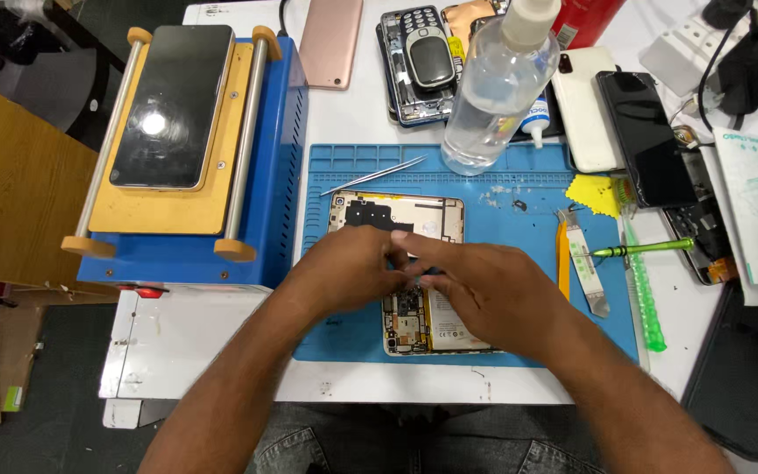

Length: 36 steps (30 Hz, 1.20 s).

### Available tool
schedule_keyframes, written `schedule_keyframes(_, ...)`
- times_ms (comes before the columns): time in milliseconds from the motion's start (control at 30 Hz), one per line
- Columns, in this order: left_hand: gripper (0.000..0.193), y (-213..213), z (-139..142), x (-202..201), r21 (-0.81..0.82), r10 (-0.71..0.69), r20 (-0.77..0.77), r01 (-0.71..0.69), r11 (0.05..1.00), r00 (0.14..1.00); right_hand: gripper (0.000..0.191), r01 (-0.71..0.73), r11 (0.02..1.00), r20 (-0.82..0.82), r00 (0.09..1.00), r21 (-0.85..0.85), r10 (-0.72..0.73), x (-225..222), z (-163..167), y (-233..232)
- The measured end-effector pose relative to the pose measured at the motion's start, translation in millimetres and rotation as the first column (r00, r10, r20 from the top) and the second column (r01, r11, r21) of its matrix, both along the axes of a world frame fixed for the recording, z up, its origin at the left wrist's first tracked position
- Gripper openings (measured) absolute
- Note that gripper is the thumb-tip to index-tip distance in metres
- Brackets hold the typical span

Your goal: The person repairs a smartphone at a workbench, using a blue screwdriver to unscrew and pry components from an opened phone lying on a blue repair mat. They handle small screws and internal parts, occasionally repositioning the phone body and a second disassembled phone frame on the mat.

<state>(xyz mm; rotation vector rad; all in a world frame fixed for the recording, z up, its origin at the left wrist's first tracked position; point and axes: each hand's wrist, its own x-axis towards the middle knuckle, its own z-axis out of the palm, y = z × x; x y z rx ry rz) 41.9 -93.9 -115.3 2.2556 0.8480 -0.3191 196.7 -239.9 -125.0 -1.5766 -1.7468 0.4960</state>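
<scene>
An opened phone (396, 215) with its back cover off lies on a blue work mat (519, 228), its circuit board and battery showing. My left hand (348, 268) and my right hand (484, 290) meet over the middle of the phone, fingertips pinched together on its insides. Whether a small part sits between the fingers is hidden. A pair of metal tweezers (375, 175) lies on the mat just above the phone.
A blue and yellow screen-separator machine (265, 175) holds a black phone (173, 105) at left. A clear bottle (493, 96), several phones, a yellow pry tool (562, 259), a metal spudger (588, 276) and a green screwdriver (647, 248) lie at right.
</scene>
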Motion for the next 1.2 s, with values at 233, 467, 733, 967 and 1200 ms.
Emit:
schedule_keyframes(233, 0.022, 2.8, 1.8, -2.9, 0.015, 0.005, 0.074, -0.006, 1.0, 0.997, 0.055, -0.035, 0.982, 0.19, 0.982, 0.184, 0.0, 1.7, -5.4, 3.0)
schedule_keyframes(467, 0.025, 0.5, 4.8, -1.5, -0.041, 0.092, 0.001, -0.092, 0.995, 0.996, 0.07, -0.045, 0.997, 0.0, 0.999, -0.069, 0.045, 1.2, -2.2, 1.0)
schedule_keyframes(733, 0.018, 2.7, 3.0, -1.7, -0.02, 0.042, -0.037, -0.043, 0.999, 0.998, 0.065, -0.032, 0.999, 0.144, 0.989, 0.038, 0.026, 0.4, -5.9, 4.7)
schedule_keyframes(967, 0.015, 6.6, 1.4, -4.2, -0.063, 0.223, 0.164, -0.216, 0.974, 0.961, 0.079, 0.027, 0.988, -0.049, 0.999, 0.155, -0.019, 7.4, -1.3, -1.3)
schedule_keyframes(1200, 0.016, 4.0, -17.6, 0.2, 0.47, -0.143, 0.427, -0.084, 0.878, 0.893, 0.077, 0.18, 0.906, -0.158, 0.979, 0.382, -0.128, 12.2, -9.3, 0.5)
